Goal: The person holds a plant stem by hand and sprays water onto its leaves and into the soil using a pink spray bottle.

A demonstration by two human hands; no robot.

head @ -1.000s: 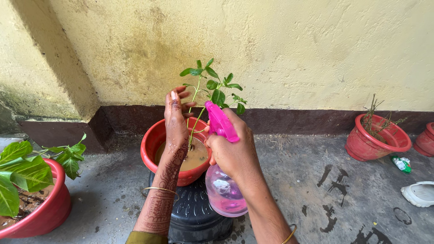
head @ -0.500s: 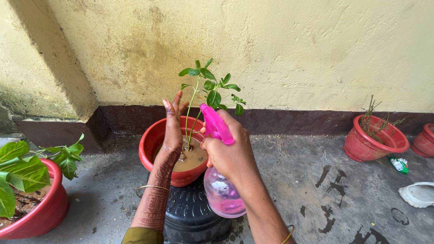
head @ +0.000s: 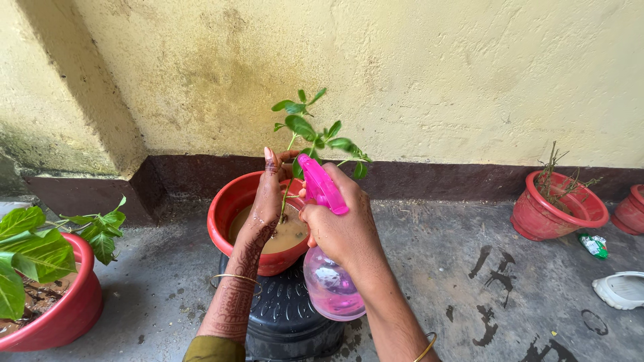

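My right hand [head: 342,228] grips a pink spray bottle [head: 329,281] by its neck, the pink nozzle [head: 320,182] pointing toward a small green plant [head: 312,131]. The plant stands in a red pot [head: 228,208] filled with muddy water, and the pot rests on a black upturned container [head: 288,315]. My left hand [head: 268,194], patterned with henna, is raised over the pot with its fingers against the plant's thin stem, just below the leaves.
A second red pot [head: 67,315] with broad green leaves sits at the left edge. Another red pot [head: 560,208] with dry twigs stands at the right by the yellow wall [head: 436,74], with a green wrapper [head: 596,244] and a white sandal [head: 620,289] nearby on the concrete floor.
My left hand has moved right and closed in on the stem. The plant's top has leaned slightly right. The spray bottle has stayed almost in place.
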